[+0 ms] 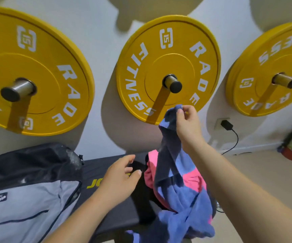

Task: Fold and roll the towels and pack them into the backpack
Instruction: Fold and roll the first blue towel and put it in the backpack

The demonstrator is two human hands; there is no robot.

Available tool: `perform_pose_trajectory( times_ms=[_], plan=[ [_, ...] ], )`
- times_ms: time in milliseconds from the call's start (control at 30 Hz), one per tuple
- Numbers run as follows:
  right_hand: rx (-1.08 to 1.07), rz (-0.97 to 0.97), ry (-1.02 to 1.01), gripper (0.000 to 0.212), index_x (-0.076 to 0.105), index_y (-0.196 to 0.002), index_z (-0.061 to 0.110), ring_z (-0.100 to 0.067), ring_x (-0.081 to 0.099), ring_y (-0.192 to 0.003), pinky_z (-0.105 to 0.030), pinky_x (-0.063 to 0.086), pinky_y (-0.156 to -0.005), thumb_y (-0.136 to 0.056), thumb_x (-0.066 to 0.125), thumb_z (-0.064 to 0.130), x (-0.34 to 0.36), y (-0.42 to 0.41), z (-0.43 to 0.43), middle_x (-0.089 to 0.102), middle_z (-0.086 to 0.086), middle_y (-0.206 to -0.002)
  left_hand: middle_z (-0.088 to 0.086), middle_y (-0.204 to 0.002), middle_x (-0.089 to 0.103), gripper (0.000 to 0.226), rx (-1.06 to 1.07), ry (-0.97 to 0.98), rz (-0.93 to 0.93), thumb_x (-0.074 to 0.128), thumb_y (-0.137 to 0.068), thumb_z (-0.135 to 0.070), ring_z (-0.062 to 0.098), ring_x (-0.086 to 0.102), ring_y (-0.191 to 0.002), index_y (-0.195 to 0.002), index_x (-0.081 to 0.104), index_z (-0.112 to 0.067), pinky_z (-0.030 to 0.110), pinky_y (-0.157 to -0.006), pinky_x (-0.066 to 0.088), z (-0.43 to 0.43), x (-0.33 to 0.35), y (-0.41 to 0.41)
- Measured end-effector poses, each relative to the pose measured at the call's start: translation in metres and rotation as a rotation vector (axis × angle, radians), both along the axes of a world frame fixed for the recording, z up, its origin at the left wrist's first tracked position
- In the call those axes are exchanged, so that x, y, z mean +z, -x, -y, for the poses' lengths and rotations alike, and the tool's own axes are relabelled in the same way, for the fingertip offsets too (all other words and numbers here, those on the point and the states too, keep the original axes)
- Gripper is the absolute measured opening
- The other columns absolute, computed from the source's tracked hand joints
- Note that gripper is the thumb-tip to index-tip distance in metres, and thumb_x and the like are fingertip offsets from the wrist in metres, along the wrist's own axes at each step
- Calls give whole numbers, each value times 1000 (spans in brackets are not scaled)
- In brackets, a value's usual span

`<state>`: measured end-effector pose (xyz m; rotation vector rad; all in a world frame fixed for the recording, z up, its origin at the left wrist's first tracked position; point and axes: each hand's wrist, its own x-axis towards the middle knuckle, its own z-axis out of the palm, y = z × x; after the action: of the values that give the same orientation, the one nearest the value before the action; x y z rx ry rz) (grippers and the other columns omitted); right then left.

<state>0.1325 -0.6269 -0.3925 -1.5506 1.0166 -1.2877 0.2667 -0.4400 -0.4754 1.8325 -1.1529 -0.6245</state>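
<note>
Three yellow weight plates point(168, 67) on wall pegs, out of the way; black bench point(110, 213) as work surface; grey-black backpack point(24, 199) at bench's left end, near for packing; blue towel point(178, 195) hanging off one corner, rest draped over pink towel point(152, 171) (lifted to shake it flat, probably); right hand point(187, 123) pinching that corner high; left hand point(119, 179) empty, fingers loosely spread, reaching toward the hanging edge.

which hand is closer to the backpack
Left. The left hand hovers open over the black bench, just beside the backpack. The right hand is raised farther away, pinching the blue towel.
</note>
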Motion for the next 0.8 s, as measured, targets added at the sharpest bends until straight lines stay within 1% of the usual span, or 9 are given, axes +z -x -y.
perform_pose_trajectory(
  times_ms=[100, 200, 300, 333, 400, 500, 600, 700, 800],
  plan=[
    [97, -136, -121, 12, 58, -96, 17, -12, 56, -79, -18, 43, -59, -105, 51, 20, -49, 4, -8, 60, 3, -83, -10, -141, 58, 52, -18, -108, 60, 67, -93, -25, 7, 62, -118, -143, 53, -25, 31, -103, 51, -7, -24, 5],
    [214, -361, -140, 14, 59, -109, 17, -13, 56, -86, -28, 44, -75, -105, 50, 27, -101, 10, -15, 58, 6, -89, -5, -145, 56, 56, -69, -231, 81, 68, -93, -27, 12, 61, -122, -146, 49, -22, 32, -104, 49, -11, -53, 10],
    [446, -911, -168, 66, 39, -150, 27, -29, 51, -126, -40, 40, -106, -93, 64, 46, -158, 25, -12, 46, -7, -135, -4, -145, 54, 55, -98, -300, 129, 65, -95, -28, 15, 61, -121, -147, 48, -21, 26, -96, 47, -6, -74, 14],
    [521, -1109, -191, 85, 26, -157, 30, -37, 39, -141, -47, 35, -113, -87, 69, 53, -175, 30, -9, 34, -11, -151, -2, -142, 57, 52, -97, -308, 136, 65, -96, -27, 17, 62, -118, -145, 51, -20, 26, -94, 47, -2, -80, 16],
    [596, -1344, -208, 93, 26, -157, 28, -42, 34, -144, -52, 36, -114, -82, 73, 56, -198, 33, -5, 27, -15, -158, 1, -126, 67, 37, -89, -299, 174, 64, -94, -27, 21, 65, -111, -130, 62, -17, 32, -93, 50, 8, -94, 23],
    [537, -1484, 20, 63, 43, -139, 23, -40, 54, -117, -44, 51, -88, -85, 69, 41, -219, 27, 2, 48, -15, -134, 2, -84, 73, 17, -163, -344, 213, 60, -89, -27, 28, 66, -91, -94, 70, -15, 39, -83, 55, 19, -128, 41],
    [347, -1513, 254, 49, 46, -134, 22, -37, 55, -112, -39, 40, -68, -87, 60, 18, -239, 34, 15, 50, -13, -123, 4, -74, 71, 22, -326, -446, 182, 55, -86, -28, 30, 66, -80, -79, 68, -12, 40, -74, 57, 22, -175, 65],
    [78, -1568, 373, 56, 51, -131, 20, -41, 49, -119, -50, 45, -86, -78, 63, 7, -243, 49, 36, 46, -17, -132, 3, -71, 68, 22, -384, -468, 218, 50, -85, -23, 30, 62, -74, -75, 65, -12, 41, -72, 56, 26, -222, 79],
    [129, -1408, 784, 42, 63, -110, 14, -41, 53, -113, -60, 40, -98, -68, 61, 14, -236, 53, 38, 56, -21, -123, 6, -70, 63, 20, -411, -525, 233, 45, -83, -19, 32, 59, -73, -67, 56, -13, 39, -68, 53, 29, -262, 91]
  ],
)
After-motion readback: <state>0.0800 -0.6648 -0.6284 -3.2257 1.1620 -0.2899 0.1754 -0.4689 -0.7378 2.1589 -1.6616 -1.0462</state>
